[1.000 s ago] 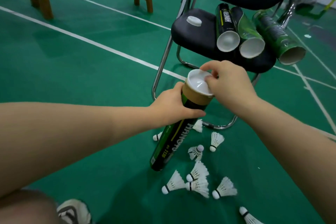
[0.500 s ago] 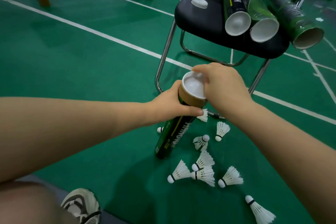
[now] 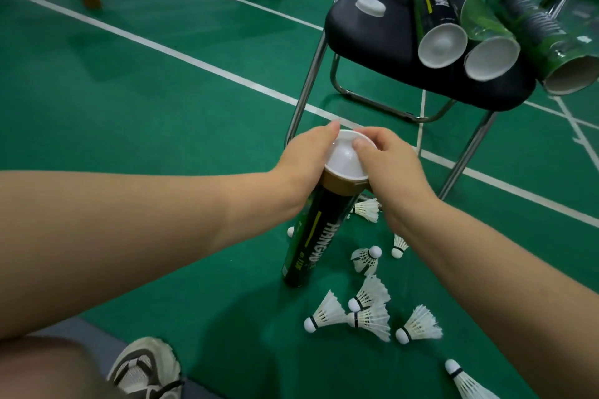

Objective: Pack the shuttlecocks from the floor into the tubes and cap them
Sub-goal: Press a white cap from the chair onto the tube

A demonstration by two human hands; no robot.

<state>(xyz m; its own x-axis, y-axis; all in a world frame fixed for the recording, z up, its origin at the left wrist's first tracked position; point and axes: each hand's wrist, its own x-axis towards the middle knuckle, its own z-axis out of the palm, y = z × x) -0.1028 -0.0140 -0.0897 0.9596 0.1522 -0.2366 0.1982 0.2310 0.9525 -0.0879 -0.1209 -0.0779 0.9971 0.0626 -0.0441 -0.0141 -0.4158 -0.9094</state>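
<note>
White plastic is settling onto the brown collar of the tube [image 3: 309,236], which is standing slightly tilted on the green floor [image 3: 162,107] in front of the chair [image 3: 372,39]. A moment ago the left hand [image 3: 304,160] was gripping lower down the tube. Now it is sitting higher, fingers curling round the tube's top at the rim of the cap [image 3: 345,162]. The right hand [image 3: 397,167] is wrapping the opposite side, thumb pressing into the cap's hollow. To my eye both hands are squeezing the cap home, so this tube is nearly finished.

I am counting nine shuttlecocks [image 3: 419,325] lying loose around the tube's foot, one half hidden behind it. Three more tubes [image 3: 436,10] are lying on the chair seat. Two are showing white capped ends; the third is looking open, though blurred. One spare cap [image 3: 371,6] is waiting beside them.
</note>
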